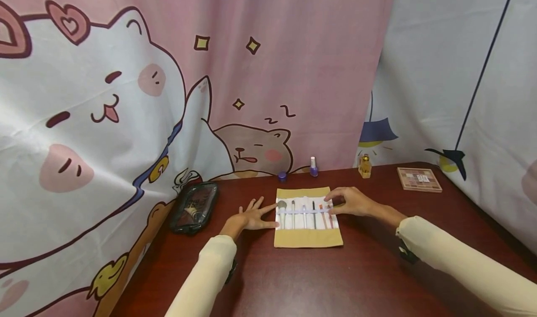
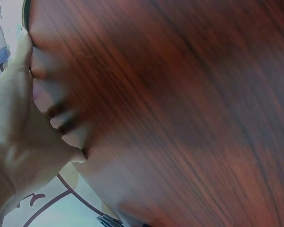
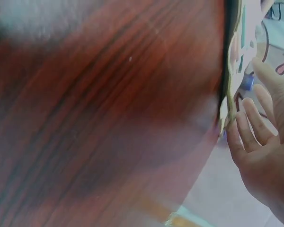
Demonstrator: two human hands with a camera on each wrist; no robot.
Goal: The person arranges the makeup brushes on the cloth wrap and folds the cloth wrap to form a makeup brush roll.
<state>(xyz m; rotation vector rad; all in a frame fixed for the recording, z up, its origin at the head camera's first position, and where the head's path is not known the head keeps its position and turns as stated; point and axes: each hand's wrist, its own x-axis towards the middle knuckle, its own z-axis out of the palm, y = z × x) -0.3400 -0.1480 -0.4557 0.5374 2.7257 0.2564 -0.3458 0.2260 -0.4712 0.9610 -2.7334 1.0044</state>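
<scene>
A yellow-edged cloth brush roll (image 1: 308, 238) lies unrolled in the head view, with several makeup brushes tucked under its white strap. At its left end is a fluffy-headed brush (image 1: 282, 206); a dark slim one (image 1: 313, 214) and orange-tipped brush (image 1: 322, 214) sit farther right. My left hand (image 1: 251, 217) is spread on the table, index finger and thumb touching the roll's left edge. Over the right edge my right hand (image 1: 352, 202) bends, thumb and index fingertips at the end brush. The right wrist view shows that hand (image 3: 270, 137) with loosely extended fingers beside the roll's edge (image 3: 231, 71).
On the dark red wooden table (image 1: 302, 279) stand a small purple jar (image 1: 282, 176), a purple nail polish bottle (image 1: 313, 168) and a golden bottle (image 1: 365, 167) at the back. A palette (image 1: 419, 179) lies back right, a black clear-topped case (image 1: 195, 208) at left. Printed curtains hang behind.
</scene>
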